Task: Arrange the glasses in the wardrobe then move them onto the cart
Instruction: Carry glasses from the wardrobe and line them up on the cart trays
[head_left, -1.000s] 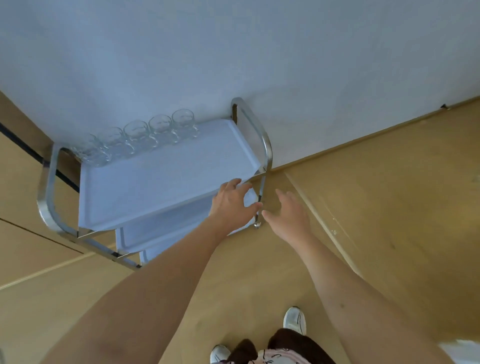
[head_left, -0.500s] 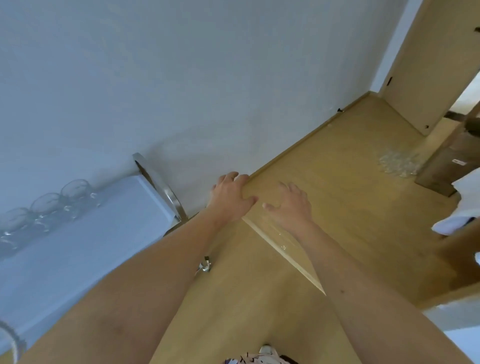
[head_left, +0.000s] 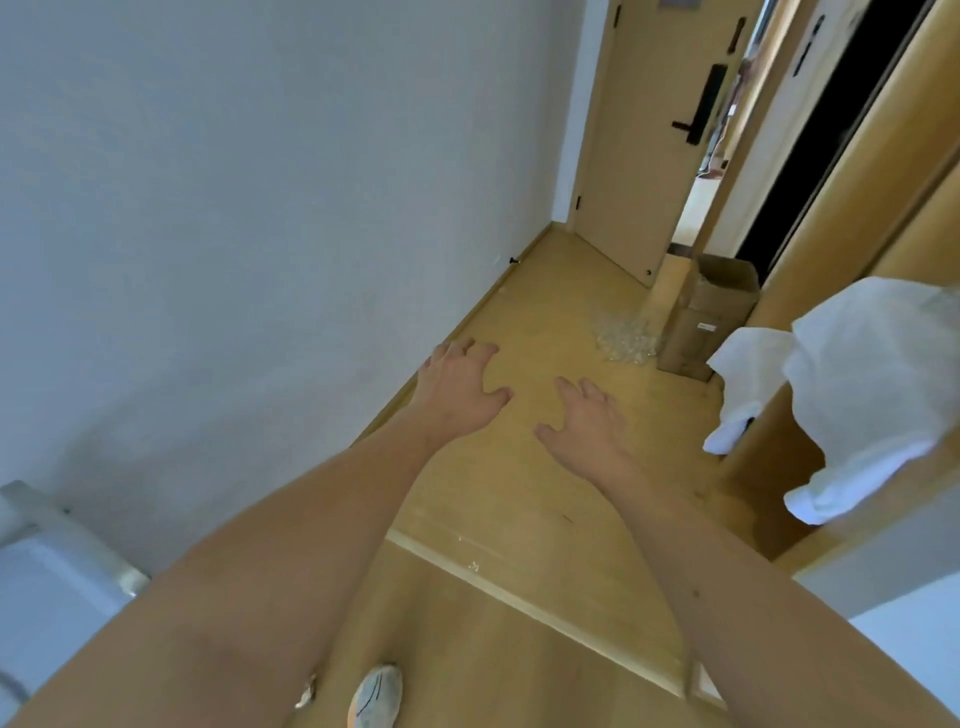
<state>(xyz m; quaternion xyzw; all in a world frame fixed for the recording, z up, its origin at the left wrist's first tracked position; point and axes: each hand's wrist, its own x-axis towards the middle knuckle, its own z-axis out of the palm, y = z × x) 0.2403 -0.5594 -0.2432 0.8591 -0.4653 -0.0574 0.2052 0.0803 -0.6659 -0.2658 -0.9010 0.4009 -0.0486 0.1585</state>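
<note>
At the far left edge, low down, you see one corner of the cart: a pale tray surface with a curved metal rail, standing against the white wall. No glasses show on the part in view. Your left forearm reaches up from the bottom, and your left hand hangs in the air over the wooden floor near the skirting, fingers loosely spread and holding nothing. Just beside it to the right, your right hand is held out the same way, fingers relaxed and empty. Below, between your arms, the toe of a light shoe shows. Farther right and away, a scatter of clear glass-like pieces lies on the floor beside an open cardboard box. A wooden door with a dark handle stands beyond. At the right edge, white cloth drapes over wooden furniture.
</note>
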